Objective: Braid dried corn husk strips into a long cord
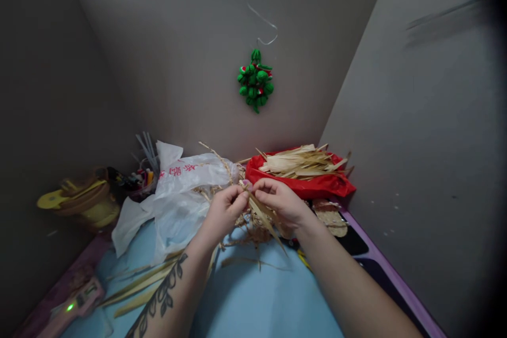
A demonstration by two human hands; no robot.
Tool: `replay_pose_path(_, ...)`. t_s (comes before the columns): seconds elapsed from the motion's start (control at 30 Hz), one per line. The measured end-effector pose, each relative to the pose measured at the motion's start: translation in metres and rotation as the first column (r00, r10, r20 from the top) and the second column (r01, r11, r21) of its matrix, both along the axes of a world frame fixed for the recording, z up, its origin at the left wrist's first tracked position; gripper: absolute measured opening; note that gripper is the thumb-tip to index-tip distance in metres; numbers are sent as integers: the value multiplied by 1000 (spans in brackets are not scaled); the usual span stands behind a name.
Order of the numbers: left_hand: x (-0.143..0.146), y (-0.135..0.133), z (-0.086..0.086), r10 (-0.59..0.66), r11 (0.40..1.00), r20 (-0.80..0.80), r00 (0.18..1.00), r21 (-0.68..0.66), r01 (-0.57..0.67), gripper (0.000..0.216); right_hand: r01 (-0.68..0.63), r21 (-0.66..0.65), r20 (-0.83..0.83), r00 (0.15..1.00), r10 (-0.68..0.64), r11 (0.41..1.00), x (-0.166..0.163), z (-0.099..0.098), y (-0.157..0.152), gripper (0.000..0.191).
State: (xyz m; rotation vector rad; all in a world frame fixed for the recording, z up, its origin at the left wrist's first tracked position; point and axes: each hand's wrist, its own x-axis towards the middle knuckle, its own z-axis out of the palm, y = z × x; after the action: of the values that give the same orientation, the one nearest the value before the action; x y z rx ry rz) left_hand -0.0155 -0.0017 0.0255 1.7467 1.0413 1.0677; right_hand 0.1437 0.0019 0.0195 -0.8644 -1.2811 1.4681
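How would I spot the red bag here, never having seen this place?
Find the grey back wall; look right of centre at its foot. Just beyond the right hand sits the red bag, with pale, dry strips heaped on it. Its solid red sets it apart from the white, red-printed bag to its left.

Tabletop (pixel 269 306): light blue surface, purple rim (pixel 374 251) at lower right; white plastic bag (pixel 188 177) with red lettering, left of centre; red bag (pixel 317 188), right of centre; straw bundle (pixel 255 233) near frame centre, thin dry strip (pixel 241 261) just below it in the frame; loose strips (pixel 134 303), lower left; pink device (pixel 85 298), green light lit, lower-left corner; yellow container (pixel 99 214), blurred, left side.
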Motion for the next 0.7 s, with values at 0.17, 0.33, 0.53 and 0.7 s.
replay_pose_path(0.17, -1, 1, 1, -2, 1000, -28, 1000, 24, 3, 28, 26, -4, 37, 999, -26, 1000, 0, 4, -2, 27)
replay_pose_path(0.33, -1, 2, -2, 22, 999, -40, 999, 27, -20, 29, 40, 54, 106, 993, -46, 998, 0, 4, -3, 22)
replay_pose_path(0.53, -1, 3, -5, 13, 999, -74, 997, 43, -10, 28, 158, 154, 272, 942, -196, 975, 1, 4, -2, 13)
replay_pose_path(0.7, -2, 5, -6, -30, 995, -143, 989, 85, 42, 25, 103, 82, 252, 960, -121, 991, 6, 1, 1, 14)
